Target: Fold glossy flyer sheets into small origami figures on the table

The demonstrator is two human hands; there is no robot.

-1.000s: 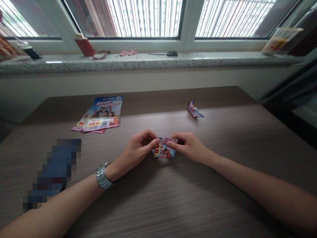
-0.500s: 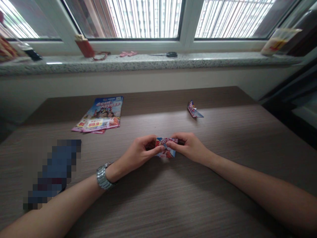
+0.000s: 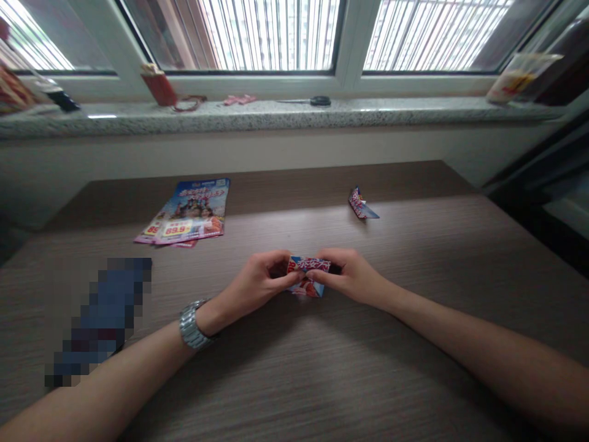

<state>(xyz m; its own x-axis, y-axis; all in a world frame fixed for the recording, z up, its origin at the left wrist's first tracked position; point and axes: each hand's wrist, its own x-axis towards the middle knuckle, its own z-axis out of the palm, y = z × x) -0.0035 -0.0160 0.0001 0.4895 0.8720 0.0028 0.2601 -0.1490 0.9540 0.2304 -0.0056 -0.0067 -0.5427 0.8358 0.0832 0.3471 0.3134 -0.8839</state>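
Note:
Between my two hands is a small folded piece of printed paper (image 3: 313,287), coloured blue, red and white. My left hand (image 3: 265,274) pinches its left side, thumb in front and fingers behind. On the other side, my right hand (image 3: 346,274) is closed on the right edge, its thumb pressed near the middle of the paper. Both thumb tips almost meet there. The fingers behind the paper are partly hidden. Farther back on the table lies another folded paper piece (image 3: 359,205) with similar print, a pointed end toward the right.
A stack of printed flyers (image 3: 191,212) lies at the back left of the brown table (image 3: 294,380). A blurred-out dark blue object (image 3: 103,313) is beside my left forearm. Scissors (image 3: 317,100), a red box (image 3: 159,86) and a plastic cup (image 3: 518,80) stand or lie along the windowsill.
The folded paper has tilted slightly between my hands, its lower edge now a little lower. My right thumb has slid a bit toward the left thumb. The rest is unchanged.

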